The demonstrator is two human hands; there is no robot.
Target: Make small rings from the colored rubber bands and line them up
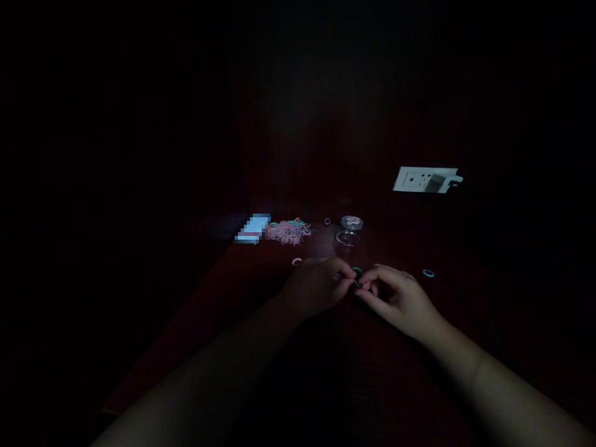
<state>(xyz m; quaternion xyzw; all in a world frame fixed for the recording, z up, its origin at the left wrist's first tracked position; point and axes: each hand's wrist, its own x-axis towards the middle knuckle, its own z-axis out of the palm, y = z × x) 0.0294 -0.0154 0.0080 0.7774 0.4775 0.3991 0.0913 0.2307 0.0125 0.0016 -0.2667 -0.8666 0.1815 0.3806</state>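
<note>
The left forearm [200, 379] and right forearm [503, 385] converge; the left hand [319, 285] and right hand [403, 298] nearly meet, both pinching with fingertips [349, 273] whose contact is unclear in this gloom.

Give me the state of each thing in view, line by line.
Left hand: pinching small band
Right hand: holding small band
Small band: held between both hands
Pile of bands: loosely heaped
Pink ring: lying loose
Blue ring: lying loose
Clear container: open or closed, can't tell
Pixelated screen: lit
Plug: in wall outlet
</note>
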